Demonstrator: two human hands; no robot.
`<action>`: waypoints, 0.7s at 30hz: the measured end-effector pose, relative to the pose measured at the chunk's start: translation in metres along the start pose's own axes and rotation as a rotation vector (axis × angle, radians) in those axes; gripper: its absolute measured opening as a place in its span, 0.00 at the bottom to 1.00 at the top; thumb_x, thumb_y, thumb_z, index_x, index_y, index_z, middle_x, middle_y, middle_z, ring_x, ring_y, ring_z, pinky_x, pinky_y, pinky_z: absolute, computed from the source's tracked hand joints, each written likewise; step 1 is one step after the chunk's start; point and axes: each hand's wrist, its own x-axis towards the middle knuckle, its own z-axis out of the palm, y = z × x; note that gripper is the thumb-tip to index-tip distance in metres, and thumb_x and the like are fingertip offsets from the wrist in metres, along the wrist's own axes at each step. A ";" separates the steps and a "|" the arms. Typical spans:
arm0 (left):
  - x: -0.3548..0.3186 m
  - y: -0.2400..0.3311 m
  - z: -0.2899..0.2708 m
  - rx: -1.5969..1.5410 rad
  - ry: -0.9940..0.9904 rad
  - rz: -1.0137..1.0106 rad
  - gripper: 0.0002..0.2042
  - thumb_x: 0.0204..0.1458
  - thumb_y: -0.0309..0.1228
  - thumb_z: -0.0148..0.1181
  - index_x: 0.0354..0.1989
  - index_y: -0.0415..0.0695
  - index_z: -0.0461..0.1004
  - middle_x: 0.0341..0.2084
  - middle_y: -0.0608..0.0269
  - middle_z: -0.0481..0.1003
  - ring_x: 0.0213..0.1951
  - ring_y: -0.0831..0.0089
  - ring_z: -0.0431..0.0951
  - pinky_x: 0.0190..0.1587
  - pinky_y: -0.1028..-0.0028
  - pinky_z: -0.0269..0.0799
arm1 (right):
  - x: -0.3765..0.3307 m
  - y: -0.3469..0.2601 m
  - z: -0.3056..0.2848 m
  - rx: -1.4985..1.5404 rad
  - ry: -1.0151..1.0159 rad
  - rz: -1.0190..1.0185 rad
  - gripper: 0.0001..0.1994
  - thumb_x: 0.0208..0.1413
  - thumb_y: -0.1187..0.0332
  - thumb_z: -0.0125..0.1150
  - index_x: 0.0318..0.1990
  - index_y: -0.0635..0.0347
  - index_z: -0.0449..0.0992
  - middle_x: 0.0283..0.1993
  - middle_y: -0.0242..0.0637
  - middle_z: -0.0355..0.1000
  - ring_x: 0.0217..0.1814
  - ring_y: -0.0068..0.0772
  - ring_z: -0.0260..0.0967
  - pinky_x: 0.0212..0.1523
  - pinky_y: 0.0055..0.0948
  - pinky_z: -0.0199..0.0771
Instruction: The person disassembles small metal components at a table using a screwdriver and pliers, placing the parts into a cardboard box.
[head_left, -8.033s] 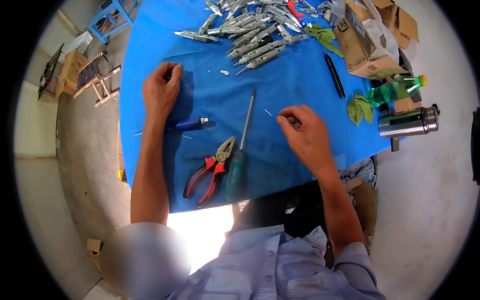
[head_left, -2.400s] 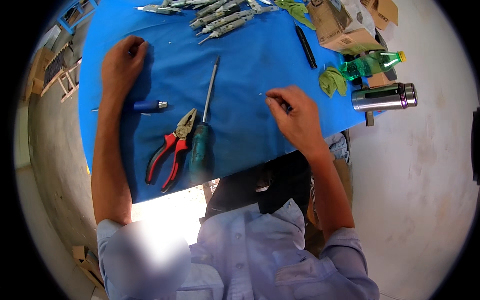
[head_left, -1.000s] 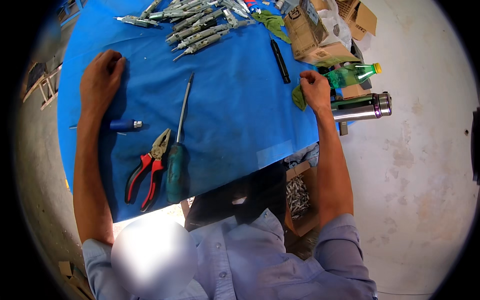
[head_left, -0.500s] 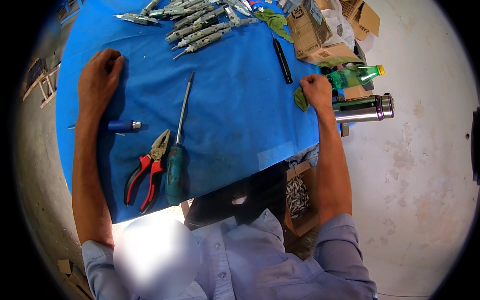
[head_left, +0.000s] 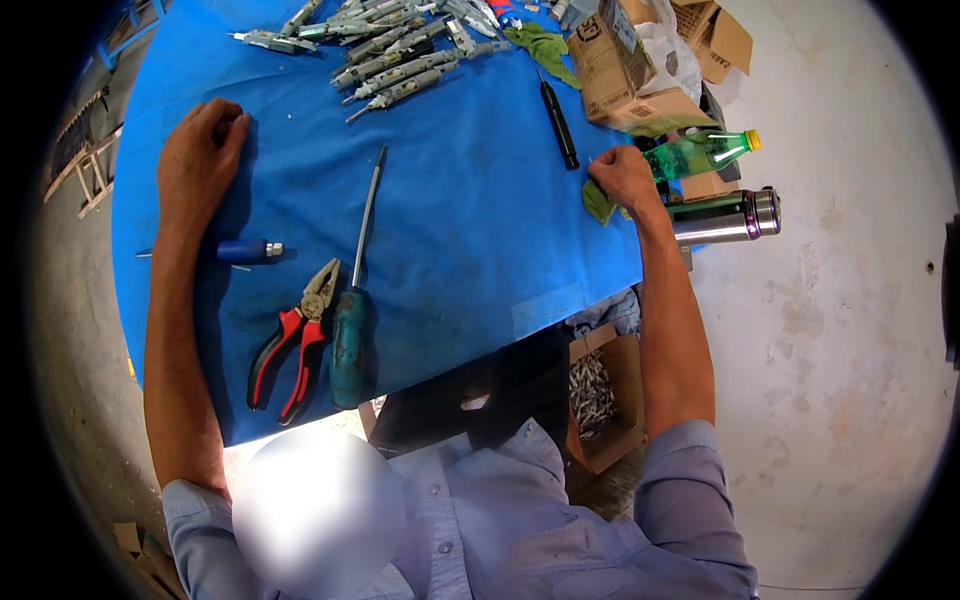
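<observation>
My left hand (head_left: 203,150) rests on the blue-covered table at the left, fingers curled in, with nothing visible in it. By that forearm lies a small tool with a blue handle (head_left: 243,251). My right hand (head_left: 622,178) is closed at the table's right side, beside a green cloth (head_left: 598,203). Its fingertips are pressed together; what they hold, if anything, is too small to make out. Between my arms lie red-and-black pliers (head_left: 303,335) and a long screwdriver with a teal handle (head_left: 348,345). A black pen-shaped tool (head_left: 560,128) lies just beyond my right hand.
Several grey metal parts (head_left: 400,70) are heaped at the far side, near another green cloth (head_left: 545,48). Cardboard boxes (head_left: 615,85), a green bottle (head_left: 705,152) and a steel flask (head_left: 725,220) line the right edge. Below, an open carton (head_left: 612,440) holds small metal pieces.
My right hand has shifted slightly left, and more of the green cloth shows beneath it. My left hand stays where it was; the tools have not moved.
</observation>
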 end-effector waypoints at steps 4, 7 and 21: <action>-0.001 0.000 0.000 -0.006 0.013 -0.003 0.09 0.61 0.34 0.63 0.41 0.40 0.80 0.32 0.56 0.79 0.32 0.65 0.79 0.37 0.66 0.73 | -0.004 -0.003 -0.001 -0.019 0.019 -0.066 0.15 0.49 0.59 0.67 0.39 0.60 0.85 0.41 0.51 0.82 0.47 0.52 0.81 0.52 0.44 0.78; -0.001 0.001 0.000 -0.001 0.012 -0.001 0.09 0.61 0.33 0.63 0.41 0.40 0.80 0.32 0.56 0.79 0.33 0.64 0.79 0.37 0.67 0.73 | -0.010 -0.002 -0.002 -0.001 0.063 -0.112 0.15 0.50 0.59 0.66 0.38 0.61 0.85 0.40 0.51 0.82 0.46 0.52 0.81 0.50 0.44 0.78; -0.001 -0.009 0.004 -0.011 -0.019 -0.028 0.10 0.64 0.34 0.62 0.44 0.40 0.80 0.38 0.55 0.82 0.38 0.66 0.82 0.42 0.69 0.76 | -0.085 0.048 -0.024 0.612 0.338 -0.087 0.11 0.63 0.65 0.62 0.42 0.68 0.76 0.35 0.36 0.77 0.30 0.20 0.68 0.30 0.23 0.67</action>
